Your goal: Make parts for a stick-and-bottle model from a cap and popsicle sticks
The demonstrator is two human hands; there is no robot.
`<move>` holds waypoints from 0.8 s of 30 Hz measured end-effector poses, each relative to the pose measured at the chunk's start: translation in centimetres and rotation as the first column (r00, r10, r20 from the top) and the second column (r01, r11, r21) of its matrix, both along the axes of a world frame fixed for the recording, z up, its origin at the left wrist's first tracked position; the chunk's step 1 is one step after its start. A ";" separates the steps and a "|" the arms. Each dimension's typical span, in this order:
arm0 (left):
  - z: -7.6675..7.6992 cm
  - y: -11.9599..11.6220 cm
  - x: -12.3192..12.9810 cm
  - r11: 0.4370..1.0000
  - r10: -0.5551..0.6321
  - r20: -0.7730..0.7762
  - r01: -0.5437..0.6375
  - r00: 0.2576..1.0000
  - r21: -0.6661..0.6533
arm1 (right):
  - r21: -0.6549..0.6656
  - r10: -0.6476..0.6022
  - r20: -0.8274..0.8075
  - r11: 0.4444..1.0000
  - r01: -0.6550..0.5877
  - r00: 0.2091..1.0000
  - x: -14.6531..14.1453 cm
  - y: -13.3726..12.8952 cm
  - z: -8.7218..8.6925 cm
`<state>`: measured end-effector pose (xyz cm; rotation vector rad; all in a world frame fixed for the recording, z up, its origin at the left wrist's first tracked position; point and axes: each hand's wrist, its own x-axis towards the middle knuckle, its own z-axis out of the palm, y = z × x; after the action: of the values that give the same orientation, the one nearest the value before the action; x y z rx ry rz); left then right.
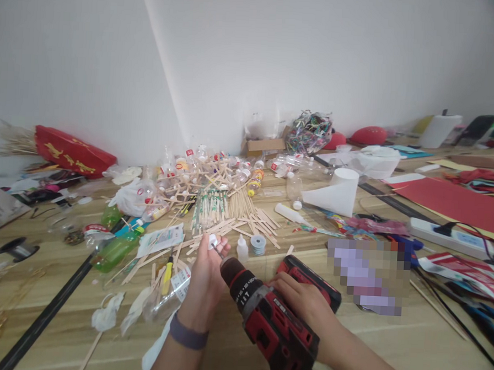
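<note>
Just ahead of your left hand [210,260], the small cap [212,241] is white, and your wristband [188,332] is greyish purple. Your right hand [303,298] is on a red-and-black drill [271,319] — its dark collar carries white markings. Left of your left hand, a screwdriver handle [167,277] is yellow and a bottle [117,251] green; far right of your right hand, a flat sheet [461,204] is red.

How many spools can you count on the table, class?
2. A dark-flanged spool is near the left edge; a light-blue spool stands just right of the small squeeze bottle, beyond the drill. Others may be hidden in the clutter.
</note>
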<state>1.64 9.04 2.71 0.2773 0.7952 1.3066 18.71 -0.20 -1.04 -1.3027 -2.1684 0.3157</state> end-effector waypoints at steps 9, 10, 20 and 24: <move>0.3 -0.2 0.0 1.000 -0.006 -0.017 0.006 1.000 0.001 | 0.012 0.018 -0.013 1.000 -0.018 1.000 0.1 -0.1 0.1; 0.3 -0.3 0.0 1.000 -0.005 -0.019 0.005 1.000 -0.002 | 0.012 0.012 -0.012 1.000 -0.012 1.000 0.1 -0.1 0.0; -0.2 -0.3 0.0 0.999 -0.025 -0.021 0.024 0.999 -0.038 | 0.016 -0.004 -0.001 1.000 0.004 1.000 0.1 -0.2 -0.2; 0.1 -0.4 0.0 0.999 -0.015 -0.022 0.015 1.000 -0.029 | 0.018 -0.008 -0.005 1.000 0.008 1.000 0.1 -0.3 -0.2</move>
<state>1.63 8.65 2.82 0.2747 0.8288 1.2790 18.79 -0.48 -1.24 -1.2988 -2.1570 0.2950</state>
